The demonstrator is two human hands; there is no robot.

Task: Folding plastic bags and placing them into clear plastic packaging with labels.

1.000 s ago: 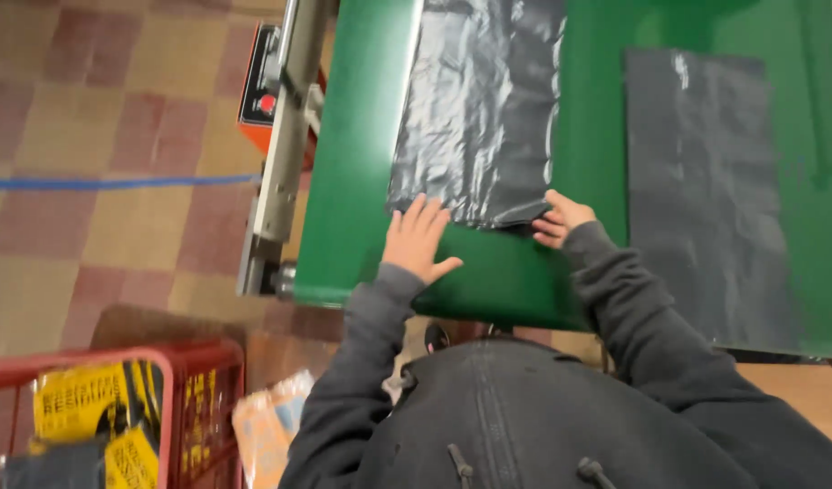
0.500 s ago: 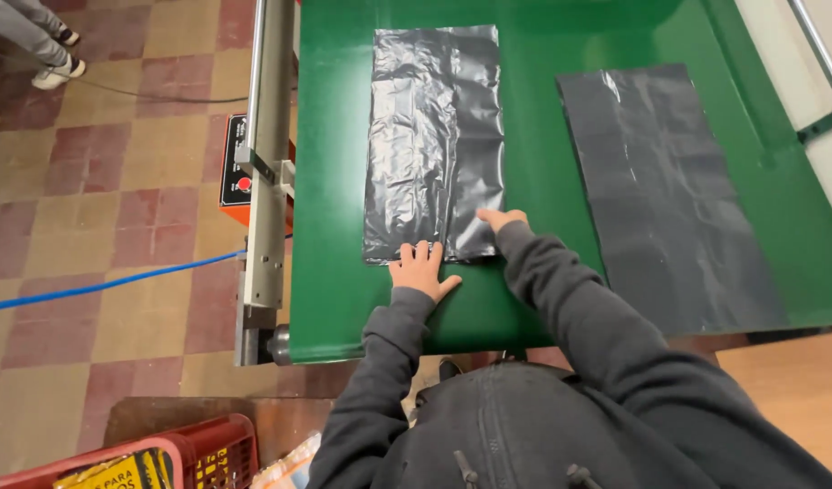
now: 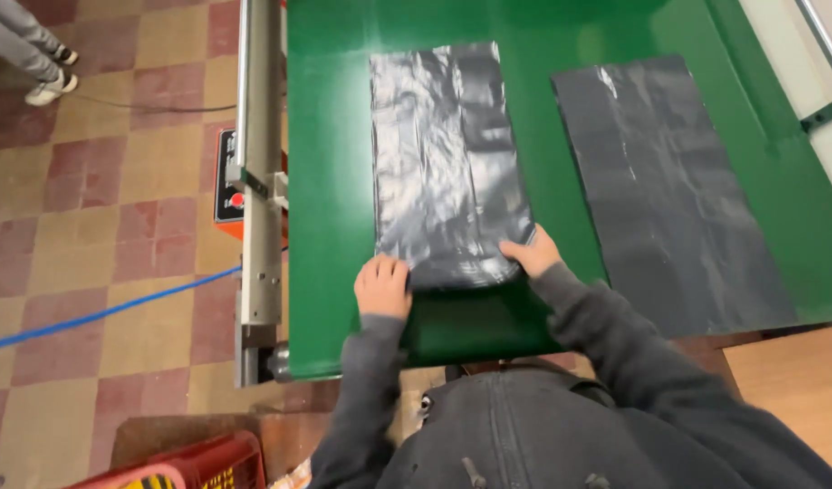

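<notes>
My left hand (image 3: 382, 286) and right hand (image 3: 531, 254) both lie flat and apart on the near edge of a crinkled black plastic bag (image 3: 447, 163), fingers spread, pressing its bottom corners onto the green conveyor belt (image 3: 330, 181); neither hand is closed around anything. The bag already lies lengthwise and mostly smooth, so I judge the laying-out nearly done, with only the near corners left to flatten. Farther right, a second flat black plastic sheet (image 3: 669, 190) rests on the same belt, well apart from my bag and untouched. At the left edge runs a steel side rail (image 3: 260, 163) with an orange control box (image 3: 229, 186). Against half a second ago, my hands sit slightly wider apart, the right having slid out to the bag's right corner.
</notes>
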